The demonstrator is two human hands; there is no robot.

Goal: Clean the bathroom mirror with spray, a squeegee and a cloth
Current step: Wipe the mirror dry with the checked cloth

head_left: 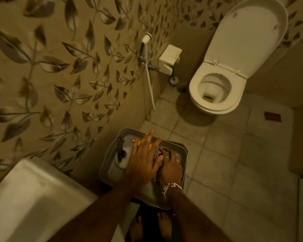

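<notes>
A grey plastic tray (183,151) stands below me near the leaf-patterned wall. Inside it lies a white spray bottle (122,160) with a dark trigger head, on its side at the left. An orange piece (138,142), perhaps the squeegee, shows at the far side, mostly hidden under my left hand. My left hand (144,159) hovers flat over the tray with its fingers spread. My right hand (170,166) is closed on a patterned cloth (158,153) at the tray's right side. No mirror is in view.
A white washbasin (33,198) juts out at lower left. An open toilet (217,88) stands at the back right, with a bidet hose (150,81), a white wall box (170,58) and a toilet brush (174,79) beside it. My bare feet (150,226) stand on beige floor tiles.
</notes>
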